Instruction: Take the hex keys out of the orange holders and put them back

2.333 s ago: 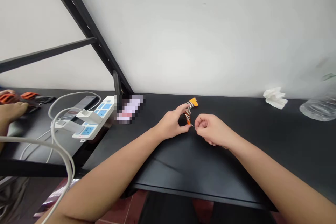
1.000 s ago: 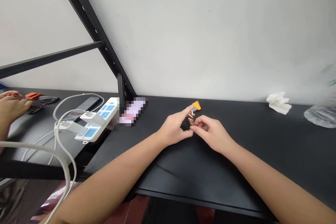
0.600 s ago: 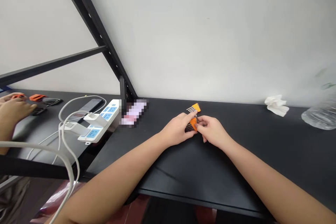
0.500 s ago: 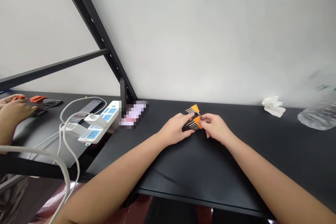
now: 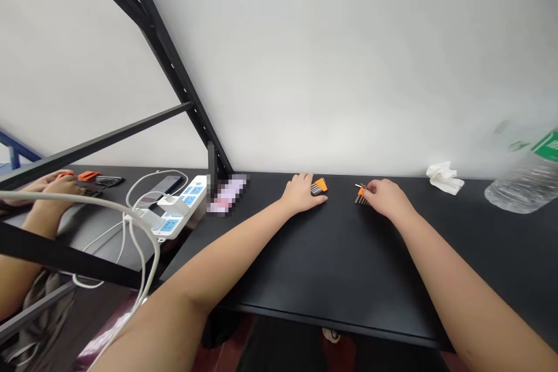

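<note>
My left hand [image 5: 300, 195] lies on the black table with its fingers stretched out and thumb apart, beside an orange-holdered hex key set [image 5: 319, 186]; it partly covers the keys. To the right, my right hand [image 5: 386, 196] is closed at the edge of a second hex key set [image 5: 361, 193], also with an orange holder. Its fingertips pinch this set, and the shafts point toward the front left. One shiny key end [image 5: 357, 185] sticks out to the left above the holder. The fingers hide much of the second set.
White power strip [image 5: 185, 209] with plugs and cables [image 5: 148, 244] at left, near a phone [image 5: 168, 186]. A co-worker's hands [image 5: 56, 189] hold something orange beside another hex key set [image 5: 98, 178]. Crumpled tissue [image 5: 444, 177] and clear plastic bottle [image 5: 523, 183] at right. Black metal frame [image 5: 174, 70] rises at left.
My right hand has moved right with one hex key set, away from the other. My left hand has opened flatter beside the remaining set. The view has shifted slightly.
</note>
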A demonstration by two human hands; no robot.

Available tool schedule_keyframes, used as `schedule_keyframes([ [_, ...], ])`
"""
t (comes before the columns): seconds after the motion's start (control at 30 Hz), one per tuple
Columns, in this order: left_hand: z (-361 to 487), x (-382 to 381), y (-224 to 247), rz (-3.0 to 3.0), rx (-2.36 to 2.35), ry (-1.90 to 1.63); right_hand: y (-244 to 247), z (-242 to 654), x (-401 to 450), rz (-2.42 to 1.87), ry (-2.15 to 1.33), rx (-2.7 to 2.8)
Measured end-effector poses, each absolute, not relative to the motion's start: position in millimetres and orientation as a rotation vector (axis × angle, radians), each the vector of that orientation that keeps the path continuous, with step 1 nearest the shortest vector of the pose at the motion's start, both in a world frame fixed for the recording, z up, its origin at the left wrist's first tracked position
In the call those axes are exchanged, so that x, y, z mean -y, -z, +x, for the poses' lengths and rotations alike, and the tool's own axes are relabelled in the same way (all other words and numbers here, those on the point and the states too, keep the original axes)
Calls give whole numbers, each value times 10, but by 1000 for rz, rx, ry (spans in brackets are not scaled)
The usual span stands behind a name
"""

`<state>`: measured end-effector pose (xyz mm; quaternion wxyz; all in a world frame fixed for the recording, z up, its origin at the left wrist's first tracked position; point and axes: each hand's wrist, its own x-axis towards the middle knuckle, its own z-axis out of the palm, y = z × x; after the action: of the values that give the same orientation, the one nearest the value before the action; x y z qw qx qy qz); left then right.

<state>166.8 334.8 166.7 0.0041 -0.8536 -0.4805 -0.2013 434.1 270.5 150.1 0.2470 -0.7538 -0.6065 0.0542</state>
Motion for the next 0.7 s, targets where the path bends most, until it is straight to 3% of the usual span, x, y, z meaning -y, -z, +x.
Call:
schedule_keyframes([
  [0.17,1861,-3594,-1656,-2716,1545,629,-1486,4121,-2624,-1751,-65,1630],
  [0.3,1698,-3387,-1675,-2832,1394,804,-1430,3860,-2584,-1387,-482,1594],
  [0.47,1365,-2856,-1654,-3030,873,1091,-1336,3614,-2571,-950,-1191,1481],
  [0.7,1315,-2834,-1637,-2970,812,1314,-1392,3489,-2457,-894,-1465,1441],
])
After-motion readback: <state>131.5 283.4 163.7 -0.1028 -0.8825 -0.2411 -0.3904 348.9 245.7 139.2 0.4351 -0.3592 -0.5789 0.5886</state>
